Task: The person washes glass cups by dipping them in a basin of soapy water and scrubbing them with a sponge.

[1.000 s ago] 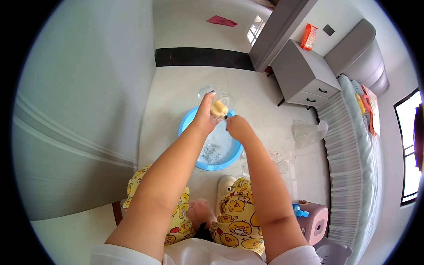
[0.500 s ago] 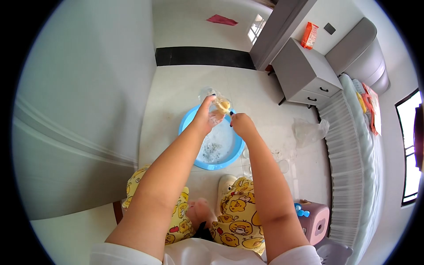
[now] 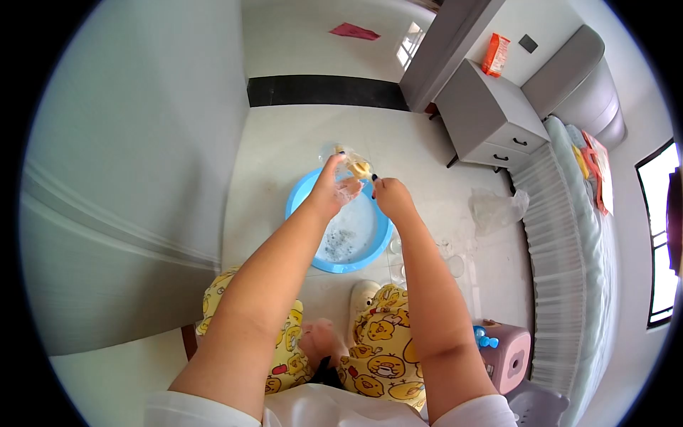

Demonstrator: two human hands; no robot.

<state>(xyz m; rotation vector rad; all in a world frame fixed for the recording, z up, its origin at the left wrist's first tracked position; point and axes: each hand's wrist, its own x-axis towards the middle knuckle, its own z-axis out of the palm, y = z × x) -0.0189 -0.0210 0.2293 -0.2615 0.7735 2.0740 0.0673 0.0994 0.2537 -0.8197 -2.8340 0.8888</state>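
Note:
My left hand (image 3: 334,186) is closed around a clear, see-through cup (image 3: 328,151), tilted above the far side of a blue basin (image 3: 343,268). Suds cling to the fingers. My right hand (image 3: 392,197) grips the end of a cup brush, whose pale yellow head (image 3: 361,169) shows at the cup, apparently inside it. The fist hides most of the brush's handle. Below both hands, the basin holds cloudy water (image 3: 350,235) with foam and bubbles.
Several clear glass items (image 3: 454,266) stand on the wet floor to the right, partly behind my forearm. A clear plastic bag (image 3: 498,211) lies near the bed (image 3: 569,285). A grey nightstand (image 3: 491,114) and a pink stool (image 3: 509,359) are on the right.
The brush's yellow head has shifted slightly within the cup, and another yellowish part now shows near the left fingertips. Both hands keep their grip, nearly in place.

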